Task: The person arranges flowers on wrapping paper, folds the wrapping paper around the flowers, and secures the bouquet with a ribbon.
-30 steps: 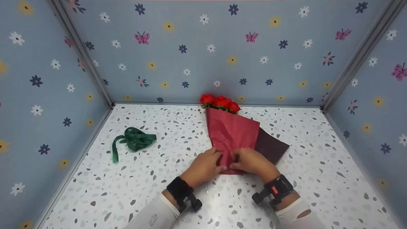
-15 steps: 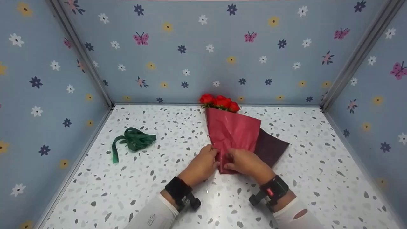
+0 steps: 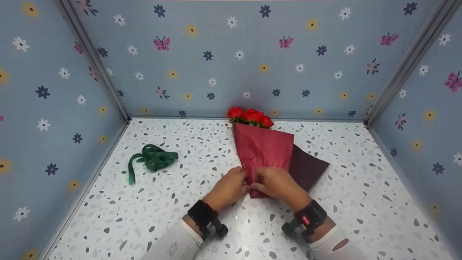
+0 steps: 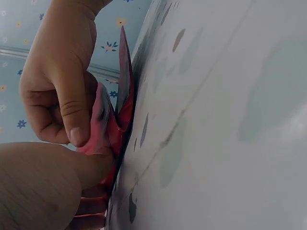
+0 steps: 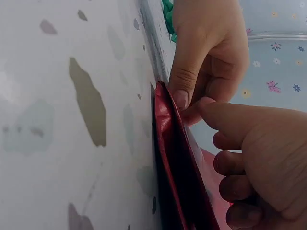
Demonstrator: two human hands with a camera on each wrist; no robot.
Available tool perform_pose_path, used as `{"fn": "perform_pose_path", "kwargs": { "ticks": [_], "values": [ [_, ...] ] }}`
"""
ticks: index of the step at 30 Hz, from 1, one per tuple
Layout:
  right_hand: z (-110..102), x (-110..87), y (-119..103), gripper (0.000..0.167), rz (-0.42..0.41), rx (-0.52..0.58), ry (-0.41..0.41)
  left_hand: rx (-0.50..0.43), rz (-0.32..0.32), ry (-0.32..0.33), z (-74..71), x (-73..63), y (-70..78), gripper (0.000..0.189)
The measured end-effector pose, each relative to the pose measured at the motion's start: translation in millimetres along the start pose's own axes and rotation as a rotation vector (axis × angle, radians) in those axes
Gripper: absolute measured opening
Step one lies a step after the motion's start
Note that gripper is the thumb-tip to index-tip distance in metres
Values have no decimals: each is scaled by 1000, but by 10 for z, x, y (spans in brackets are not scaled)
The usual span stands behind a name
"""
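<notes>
Two pinches: left grip [image 3: 229,185] and right grip [image 3: 280,183] hold lower left part of crimson wrapping paper [image 3: 272,147] on speckled white table [image 3: 202,144], red roses [image 3: 253,115] protruding. Slackened pinch could reopen fold; uneven pull could crease paper.

Left hand [image 5: 206,52] pinches the left edge of the red paper [image 5: 184,163], thumb on the outside; right hand [image 5: 273,158] comes in from the right, thumb tip at the left hand's fingers, other fingers curled. Paper's near end gapes between layers on the speckled table [image 5: 53,163]; part of a green bundle [image 5: 168,17] shows left, past the left hand.
</notes>
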State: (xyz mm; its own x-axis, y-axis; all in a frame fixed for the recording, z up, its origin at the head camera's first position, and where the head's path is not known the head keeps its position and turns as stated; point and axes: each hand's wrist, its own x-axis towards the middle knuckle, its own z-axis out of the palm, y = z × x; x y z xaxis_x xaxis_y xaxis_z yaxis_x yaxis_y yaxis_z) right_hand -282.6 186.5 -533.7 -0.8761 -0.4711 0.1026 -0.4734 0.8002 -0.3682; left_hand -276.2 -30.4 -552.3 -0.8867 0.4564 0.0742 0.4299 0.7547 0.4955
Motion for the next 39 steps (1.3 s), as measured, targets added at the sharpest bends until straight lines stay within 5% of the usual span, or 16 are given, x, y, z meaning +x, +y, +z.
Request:
{"fn": "perform_pose_path", "kwargs": {
  "ticks": [11,24,32,39],
  "values": [
    [16,-7,-4,23,-18,3,23,140,29,-10,-12,-11,-5,32],
    [78,-19,-7,23,-1,53,-67,234,57,-27,-19,23,-30,27],
    [101,-16,-39,19,-8,95,-162,246,29,-91,-112,193,-136,33],
    [81,-10,-26,17,-52,99,-192,266,90,-88,-223,365,-232,19]
  ]
}}
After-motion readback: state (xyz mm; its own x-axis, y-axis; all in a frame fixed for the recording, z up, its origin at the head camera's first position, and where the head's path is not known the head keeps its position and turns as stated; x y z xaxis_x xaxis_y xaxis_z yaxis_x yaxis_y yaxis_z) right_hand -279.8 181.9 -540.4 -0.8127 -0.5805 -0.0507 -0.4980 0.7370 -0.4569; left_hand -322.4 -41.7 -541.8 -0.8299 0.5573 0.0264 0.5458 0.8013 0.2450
